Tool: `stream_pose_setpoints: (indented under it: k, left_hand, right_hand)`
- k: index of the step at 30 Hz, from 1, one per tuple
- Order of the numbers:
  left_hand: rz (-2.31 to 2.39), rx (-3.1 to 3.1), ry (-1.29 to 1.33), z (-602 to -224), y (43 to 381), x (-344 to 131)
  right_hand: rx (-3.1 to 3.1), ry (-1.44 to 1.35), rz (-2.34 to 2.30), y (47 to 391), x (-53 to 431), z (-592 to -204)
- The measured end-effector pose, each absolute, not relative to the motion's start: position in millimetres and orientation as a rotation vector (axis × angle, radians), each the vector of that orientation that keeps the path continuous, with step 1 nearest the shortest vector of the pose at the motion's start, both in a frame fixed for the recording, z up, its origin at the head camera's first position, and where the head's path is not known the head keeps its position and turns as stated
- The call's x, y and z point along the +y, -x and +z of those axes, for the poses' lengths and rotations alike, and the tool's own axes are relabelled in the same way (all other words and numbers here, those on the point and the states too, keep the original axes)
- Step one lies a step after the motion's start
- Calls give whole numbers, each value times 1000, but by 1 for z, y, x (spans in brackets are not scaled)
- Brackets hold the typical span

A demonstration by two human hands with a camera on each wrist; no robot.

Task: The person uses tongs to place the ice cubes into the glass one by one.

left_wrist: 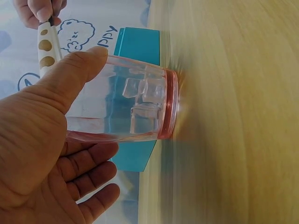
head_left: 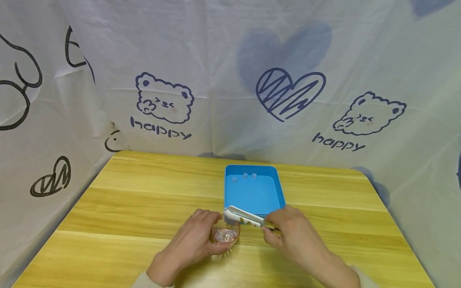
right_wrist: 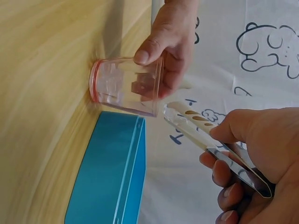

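Note:
My left hand (head_left: 196,236) holds a clear, pink-tinted cup (left_wrist: 93,112) between thumb and fingers. The cup stands upright on the table, with several clear cubes (left_wrist: 145,116) at its bottom. In my right hand (head_left: 300,236) is a pair of metal tongs (right_wrist: 238,170) with white, brown-spotted ends, gripped between thumb and fingers. The tong tips (head_left: 229,213) are over the cup's rim in the head view, close together; whether a clear cube sits between them is hard to tell. Behind the cup lies a blue tray (head_left: 253,198) with 3 clear cubes (head_left: 245,175) near its far wall.
A wood-grain table (head_left: 144,200) spreads out on both sides of the tray. White cloth (head_left: 223,80) with blue bear, heart and "happy" drawings hangs behind the table and along its sides.

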State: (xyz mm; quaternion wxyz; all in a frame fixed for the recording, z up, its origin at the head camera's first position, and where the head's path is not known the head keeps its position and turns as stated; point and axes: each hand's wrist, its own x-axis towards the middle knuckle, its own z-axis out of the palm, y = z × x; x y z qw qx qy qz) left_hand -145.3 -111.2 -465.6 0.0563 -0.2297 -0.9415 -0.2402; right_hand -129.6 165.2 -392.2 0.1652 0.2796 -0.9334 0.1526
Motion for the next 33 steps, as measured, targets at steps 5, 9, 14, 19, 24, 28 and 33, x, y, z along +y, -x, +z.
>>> stream_pose_setpoints:
  k: [5, 9, 14, 19, 24, 28, 33]
  left_hand:
    - [-736, -2854, 695, -466, 145, -111]
    - [-742, -2845, 697, -466, 145, -111]
    - [-749, -2835, 701, -465, 145, -111]
    - [-752, -2834, 701, -465, 145, -111]
    - [-750, -2838, 697, -465, 145, -111]
    - [-746, -2830, 705, -465, 145, -111]
    - [-750, -2823, 713, -465, 146, -111]
  right_hand:
    - [-2665, -855, 443, 128, 164, -396]
    - [-2687, -873, 458, 126, 165, -397]
    - [-2680, -886, 453, 125, 164, -397]
    - [-2672, -892, 453, 125, 165, -398]
    - [-2654, -913, 464, 125, 165, -401]
    - [-2637, -927, 462, 125, 166, -403]
    - [-2615, -933, 456, 125, 166, -405]
